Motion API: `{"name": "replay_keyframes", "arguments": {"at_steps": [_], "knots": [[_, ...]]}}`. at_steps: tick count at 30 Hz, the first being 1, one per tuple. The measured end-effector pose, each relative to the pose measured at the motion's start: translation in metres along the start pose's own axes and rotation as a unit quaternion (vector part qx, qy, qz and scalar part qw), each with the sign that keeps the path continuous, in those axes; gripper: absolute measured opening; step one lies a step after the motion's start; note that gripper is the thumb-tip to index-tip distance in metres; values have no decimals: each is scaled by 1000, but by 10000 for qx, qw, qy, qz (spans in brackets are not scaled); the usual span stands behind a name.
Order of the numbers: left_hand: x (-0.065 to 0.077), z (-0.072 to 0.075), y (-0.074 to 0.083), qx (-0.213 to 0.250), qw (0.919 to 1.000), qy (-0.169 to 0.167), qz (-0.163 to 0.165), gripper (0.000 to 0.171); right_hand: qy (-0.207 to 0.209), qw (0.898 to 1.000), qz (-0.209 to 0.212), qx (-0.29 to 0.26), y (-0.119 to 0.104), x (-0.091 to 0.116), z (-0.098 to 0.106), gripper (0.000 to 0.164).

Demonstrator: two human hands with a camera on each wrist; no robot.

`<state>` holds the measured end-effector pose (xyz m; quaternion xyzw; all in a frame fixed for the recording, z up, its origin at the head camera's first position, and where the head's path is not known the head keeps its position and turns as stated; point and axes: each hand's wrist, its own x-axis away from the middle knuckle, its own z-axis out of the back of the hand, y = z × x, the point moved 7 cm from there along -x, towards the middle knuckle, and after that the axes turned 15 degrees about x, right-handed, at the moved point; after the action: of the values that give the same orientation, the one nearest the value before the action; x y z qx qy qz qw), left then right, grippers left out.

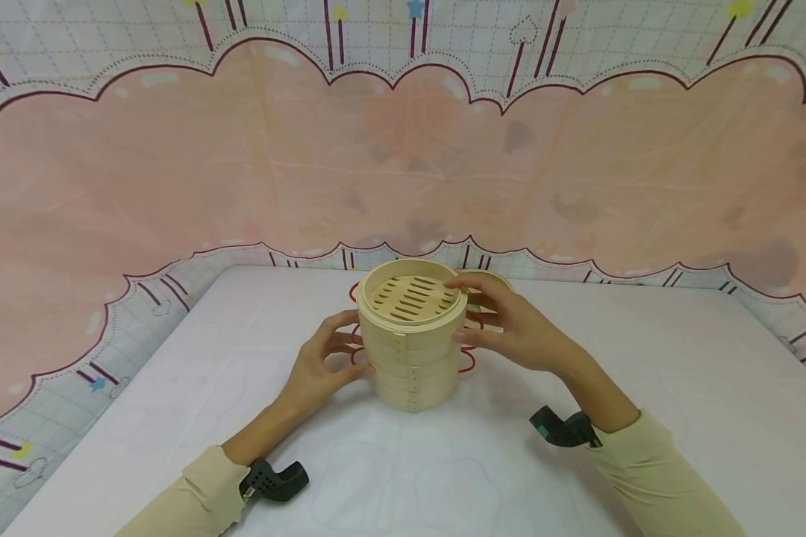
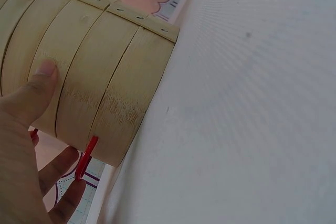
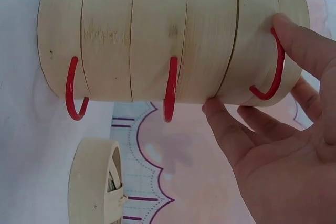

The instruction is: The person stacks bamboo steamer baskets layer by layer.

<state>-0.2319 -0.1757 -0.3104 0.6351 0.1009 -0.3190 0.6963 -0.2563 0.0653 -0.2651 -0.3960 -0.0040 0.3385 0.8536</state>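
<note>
A stack of round bamboo steamer baskets (image 1: 413,365) stands upright on the white table, its slatted top tier (image 1: 410,298) facing up and holding nothing. Red loop handles (image 3: 172,87) stick out at its sides. My left hand (image 1: 322,358) holds the stack from the left, thumb on the front wall and fingers reaching behind; in the left wrist view, the fingertips are beside a red handle (image 2: 86,156). At the upper right, my right hand (image 1: 517,324) grips the top tier, its thumb against the wall by a handle in the right wrist view.
Behind the stack at right lies another round bamboo piece (image 1: 493,280), partly hidden; the right wrist view shows its rim (image 3: 92,182). A white cloth (image 1: 175,388) covers the table. A patterned pink curtain (image 1: 403,164) hangs beyond its far edge.
</note>
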Motion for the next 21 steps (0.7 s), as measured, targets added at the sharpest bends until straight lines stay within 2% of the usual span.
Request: {"name": "replay_keyframes", "arguments": {"at_steps": [21], "knots": [[-1,-1,0,29,10000,5,-31,78,-76,9998,103,-169,2,-2,3,58]]}}
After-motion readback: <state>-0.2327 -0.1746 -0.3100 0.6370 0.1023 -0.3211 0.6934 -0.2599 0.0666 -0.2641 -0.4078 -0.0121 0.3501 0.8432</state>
